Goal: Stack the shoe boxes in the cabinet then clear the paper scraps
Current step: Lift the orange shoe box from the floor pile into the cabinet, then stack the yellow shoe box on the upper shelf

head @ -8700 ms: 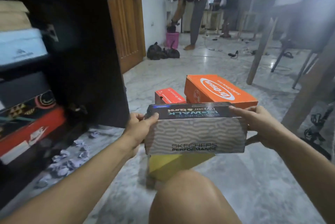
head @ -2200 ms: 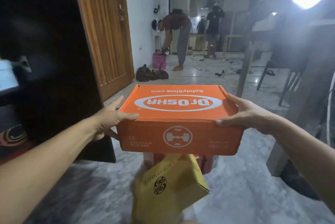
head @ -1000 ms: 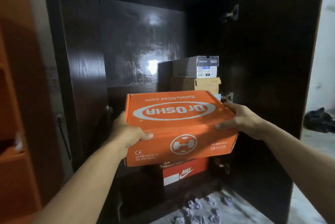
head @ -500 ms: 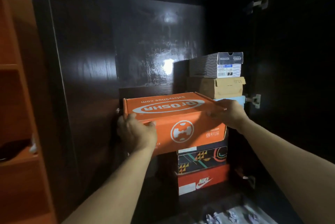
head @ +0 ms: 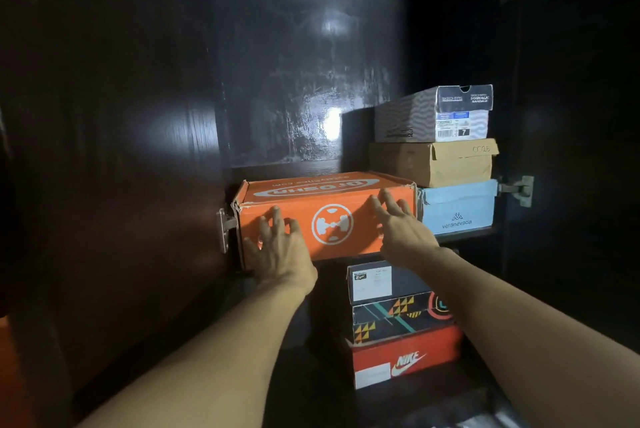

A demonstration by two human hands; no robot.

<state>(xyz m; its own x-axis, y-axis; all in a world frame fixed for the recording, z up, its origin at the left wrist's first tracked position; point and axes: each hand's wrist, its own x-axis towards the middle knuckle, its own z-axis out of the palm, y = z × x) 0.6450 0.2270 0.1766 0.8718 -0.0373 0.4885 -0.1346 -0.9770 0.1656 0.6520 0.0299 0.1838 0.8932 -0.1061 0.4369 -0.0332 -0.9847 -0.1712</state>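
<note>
- Orange shoe box [head: 329, 216] sits at the shelf's left end, both palms on its front face.
- Left hand [head: 278, 249] flat, fingers spread; right hand [head: 401, 227] likewise, gripping nothing.
- Blue box [head: 457, 206] touches its right side, under the tan box [head: 433, 163].

Dark, glossy brown wooden cabinet interior [head: 298, 74] fills the view, a bright light glare bouncing off its back panel. Metal hinges [head: 517, 188] glint on the right side, orange-brown wood [head: 10, 375] edging in at far left.

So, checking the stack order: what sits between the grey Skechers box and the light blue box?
In the head view, a plain brown cardboard box lies between the Skechers box and the blue box.
</note>
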